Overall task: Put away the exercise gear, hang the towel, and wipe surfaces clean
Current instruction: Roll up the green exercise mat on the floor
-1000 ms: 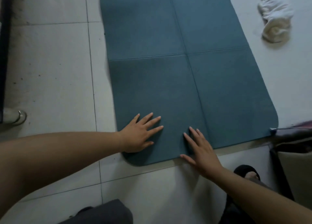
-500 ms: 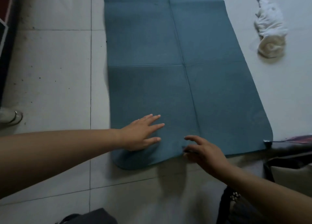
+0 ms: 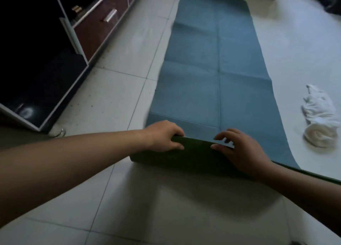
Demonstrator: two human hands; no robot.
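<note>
On the tiled floor [image 3: 118, 97], the left grip [image 3: 164, 136] and the right grip [image 3: 239, 152] are both clamped on the near edge of the blue yoga mat [image 3: 212, 78], which is turned over between them and shows its green underside, and a crumpled white towel [image 3: 320, 115] lies to the right of the right grip.

A dark cabinet [image 3: 36, 60] stands at left on the tiled floor [image 3: 120, 89].
</note>
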